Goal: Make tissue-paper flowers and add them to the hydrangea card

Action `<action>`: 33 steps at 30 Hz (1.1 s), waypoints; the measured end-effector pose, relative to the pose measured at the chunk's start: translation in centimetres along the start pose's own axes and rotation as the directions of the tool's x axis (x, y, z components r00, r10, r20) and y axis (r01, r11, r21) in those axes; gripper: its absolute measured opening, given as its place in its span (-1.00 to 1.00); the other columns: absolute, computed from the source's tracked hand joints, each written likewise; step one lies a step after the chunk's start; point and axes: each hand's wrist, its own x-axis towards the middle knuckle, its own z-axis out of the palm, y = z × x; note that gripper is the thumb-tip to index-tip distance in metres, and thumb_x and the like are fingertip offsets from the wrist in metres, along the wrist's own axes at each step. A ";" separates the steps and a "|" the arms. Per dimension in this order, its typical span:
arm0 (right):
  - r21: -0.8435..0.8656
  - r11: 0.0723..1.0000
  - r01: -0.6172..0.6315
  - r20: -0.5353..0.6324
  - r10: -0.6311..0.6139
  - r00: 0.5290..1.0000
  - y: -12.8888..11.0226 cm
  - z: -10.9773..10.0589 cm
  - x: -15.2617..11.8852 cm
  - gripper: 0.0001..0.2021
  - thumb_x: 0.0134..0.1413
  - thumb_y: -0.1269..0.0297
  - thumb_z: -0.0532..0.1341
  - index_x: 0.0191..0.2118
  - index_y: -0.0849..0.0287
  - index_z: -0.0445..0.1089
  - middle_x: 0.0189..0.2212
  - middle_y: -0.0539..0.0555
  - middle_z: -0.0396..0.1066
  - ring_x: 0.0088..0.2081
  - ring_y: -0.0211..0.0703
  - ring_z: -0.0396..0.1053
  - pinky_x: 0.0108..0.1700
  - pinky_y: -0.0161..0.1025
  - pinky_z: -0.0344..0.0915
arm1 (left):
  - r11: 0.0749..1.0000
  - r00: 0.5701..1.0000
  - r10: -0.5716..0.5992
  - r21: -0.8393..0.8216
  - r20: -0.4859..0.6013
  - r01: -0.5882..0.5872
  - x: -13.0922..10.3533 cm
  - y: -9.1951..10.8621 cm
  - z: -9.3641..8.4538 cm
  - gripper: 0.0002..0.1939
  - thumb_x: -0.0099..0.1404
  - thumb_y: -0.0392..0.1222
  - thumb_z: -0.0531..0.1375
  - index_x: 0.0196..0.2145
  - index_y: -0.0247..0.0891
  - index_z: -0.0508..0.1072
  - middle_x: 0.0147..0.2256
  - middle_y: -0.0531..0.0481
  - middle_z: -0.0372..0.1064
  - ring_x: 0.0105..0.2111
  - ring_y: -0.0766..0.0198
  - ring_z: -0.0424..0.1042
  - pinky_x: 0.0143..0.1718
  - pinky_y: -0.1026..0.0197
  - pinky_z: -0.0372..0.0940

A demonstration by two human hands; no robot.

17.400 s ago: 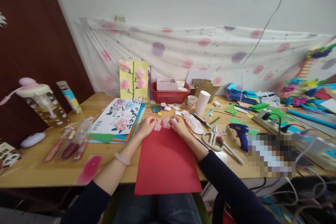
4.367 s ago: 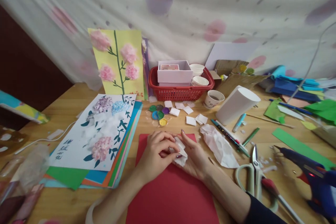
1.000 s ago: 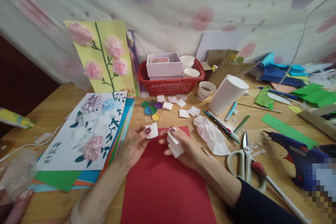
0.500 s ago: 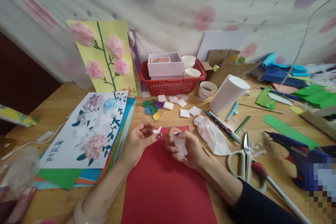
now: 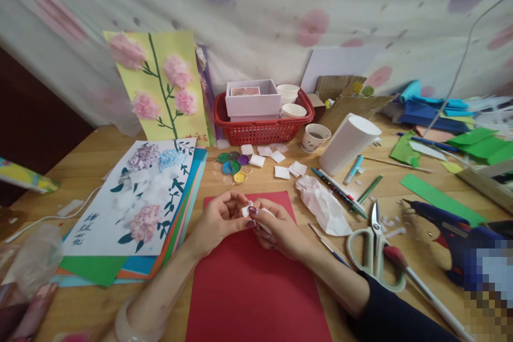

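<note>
White tissue piece [image 5: 246,211], small and bunched: you have it pinched where your two hands meet. Left hand [image 5: 222,219]: thumb and fingers nearly closed on its near side. Right hand [image 5: 278,227]: thumb pressed to it, fingers curled in, with more white tissue [image 5: 267,214] partly hidden in them; layer count cannot be told.

Directly below your grip lies the red paper sheet [image 5: 256,288], flat, reaching toward you. Just beyond the grip: paint dishes [image 5: 232,165] and loose white squares [image 5: 281,172]; farther beyond, the red plastic basket [image 5: 260,131], holding a white box and paper cups. To the right of your grip: crumpled tissue [image 5: 324,207], a thin paintbrush [image 5: 331,247] partly behind your forearm, then scissors [image 5: 375,243] and, farther right, the blue glue gun [image 5: 452,230]. To the left: the flower picture [image 5: 140,197] on stacked coloured paper [image 5: 92,270].
</note>
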 end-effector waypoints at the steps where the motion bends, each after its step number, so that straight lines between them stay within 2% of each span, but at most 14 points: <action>1: 0.003 1.000 0.002 0.003 -0.002 1.000 0.0 0.0 0.0 -0.69 0.00 0.06 0.31 -0.44 0.14 0.23 -0.75 -0.23 0.04 -0.73 -0.46 -0.16 -0.72 -0.49 -0.16 | 1.000 1.000 0.002 0.014 -0.003 -0.002 0.0 0.0 0.0 -0.58 -0.08 -0.29 0.48 -0.31 -0.29 0.37 -0.44 0.14 0.37 -0.42 0.45 0.32 -0.36 0.40 0.23; 4: 0.007 1.000 0.009 0.023 -0.009 1.000 0.2 -0.2 0.2 -0.74 0.02 0.11 0.29 -0.44 0.15 0.25 -0.76 -0.22 0.04 -0.74 -0.45 -0.14 -0.71 -0.47 -0.15 | 1.000 1.000 0.013 0.022 -0.015 -0.013 -0.1 0.0 0.1 -0.58 -0.06 -0.25 0.48 -0.28 -0.28 0.40 -0.49 0.18 0.30 -0.46 0.47 0.27 -0.39 0.41 0.19; 6: 0.011 1.000 0.023 0.030 -0.023 0.999 0.3 -0.3 0.3 -0.76 0.03 0.12 0.28 -0.43 0.16 0.28 -0.75 -0.21 0.06 -0.73 -0.44 -0.12 -0.70 -0.46 -0.13 | 1.000 0.999 0.018 -0.022 -0.029 -0.018 -0.1 0.0 0.3 -0.62 0.03 -0.12 0.44 -0.26 -0.29 0.42 -0.49 0.14 0.33 -0.47 0.45 0.27 -0.41 0.40 0.19; 8: 0.023 0.999 0.042 0.026 -0.043 0.999 0.4 -0.3 0.4 -0.76 0.03 0.12 0.28 -0.42 0.17 0.30 -0.71 -0.18 0.09 -0.72 -0.44 -0.08 -0.70 -0.45 -0.11 | 0.995 0.998 0.023 -0.093 -0.059 -0.028 -0.1 0.1 0.4 -0.64 0.11 0.02 0.36 -0.30 -0.31 0.46 -0.49 0.10 0.35 -0.50 0.44 0.26 -0.45 0.38 0.18; 10: 0.030 0.998 0.057 0.006 -0.057 0.998 0.4 -0.3 0.4 -0.77 0.03 0.12 0.28 -0.41 0.18 0.32 -0.66 -0.14 0.15 -0.70 -0.44 -0.05 -0.69 -0.44 -0.10 | 0.992 0.994 0.040 -0.112 -0.100 -0.051 0.0 0.1 0.5 -0.66 0.14 0.05 0.32 -0.36 -0.33 0.50 -0.51 0.07 0.36 -0.51 0.43 0.26 -0.44 0.37 0.20; 13: 0.029 0.997 0.075 -0.040 -0.074 0.996 0.5 -0.4 0.5 -0.77 0.04 0.12 0.28 -0.37 0.19 0.34 -0.60 -0.10 0.22 -0.69 -0.44 -0.02 -0.68 -0.43 -0.07 | 0.997 0.985 0.074 0.018 -0.156 -0.072 0.0 0.1 0.4 -0.76 0.14 -0.08 0.33 -0.35 -0.33 0.55 -0.45 0.02 0.44 -0.48 0.40 0.33 -0.36 0.34 0.27; 16: 0.004 0.994 0.110 -0.063 -0.109 0.992 0.7 -0.5 0.7 -0.75 0.04 0.10 0.27 -0.37 0.19 0.32 -0.63 -0.13 0.19 -0.69 -0.44 -0.02 -0.67 -0.42 -0.06 | 0.986 0.973 0.095 0.152 -0.212 -0.064 -0.4 0.3 0.3 -0.79 0.15 -0.12 0.29 -0.30 -0.31 0.57 -0.46 0.02 0.46 -0.50 0.35 0.38 -0.39 0.31 0.31; 21: -0.221 0.959 0.180 -0.067 -0.199 0.978 0.9 0.1 0.1 -0.66 0.14 -0.03 0.18 -0.35 0.18 0.29 -0.64 -0.16 0.12 -0.66 -0.41 0.01 -0.61 -0.40 0.02 | 0.931 0.948 0.208 0.346 -0.240 -0.116 -1.7 1.3 0.7 -0.78 0.20 -0.10 0.23 -0.43 -0.30 0.57 -0.45 -0.01 0.46 -0.48 0.29 0.42 -0.44 0.30 0.34; 24: -0.395 0.897 0.200 -0.041 -0.234 0.971 1.0 0.6 -0.8 -0.62 0.20 -0.09 0.11 -0.35 0.18 0.27 -0.59 -0.12 0.14 -0.60 -0.37 0.07 -0.56 -0.38 0.06 | 0.880 0.935 0.284 0.444 -0.211 -0.167 -2.4 1.4 0.8 -0.80 0.22 -0.14 0.22 -0.45 -0.28 0.57 -0.41 -0.04 0.50 -0.40 0.25 0.45 -0.38 0.29 0.35; 27: -0.531 0.820 0.213 0.016 -0.242 0.970 1.0 0.6 -1.6 -0.64 0.26 -0.04 0.05 -0.31 0.19 0.30 -0.56 -0.09 0.17 -0.57 -0.33 0.11 -0.51 -0.35 0.09 | 0.843 0.934 0.307 0.507 -0.181 -0.179 -2.9 0.9 0.6 -0.86 0.23 -0.19 0.23 -0.38 -0.25 0.59 -0.37 -0.04 0.53 -0.35 0.24 0.47 -0.30 0.28 0.36; 30: -0.657 0.707 0.262 0.062 -0.296 0.953 0.6 0.3 -2.1 -0.72 0.31 0.11 0.03 -0.30 0.17 0.34 -0.53 -0.06 0.22 -0.53 -0.29 0.16 -0.46 -0.33 0.11 | 0.827 0.941 0.300 0.534 -0.155 -0.175 -3.1 0.4 0.4 -0.87 0.25 -0.20 0.23 -0.32 -0.23 0.59 -0.31 -0.05 0.54 -0.30 0.22 0.50 -0.25 0.25 0.37; 33: -0.773 0.531 0.348 0.146 -0.385 0.911 0.2 0.1 -2.4 -0.80 0.28 0.33 0.04 -0.34 0.15 0.35 -0.48 -0.01 0.28 -0.46 -0.25 0.20 -0.38 -0.31 0.13 | 0.749 0.932 0.350 0.626 -0.097 -0.217 -3.3 0.4 0.5 -0.89 0.23 -0.25 0.25 -0.30 -0.20 0.59 -0.29 -0.05 0.54 -0.27 0.21 0.50 -0.22 0.24 0.37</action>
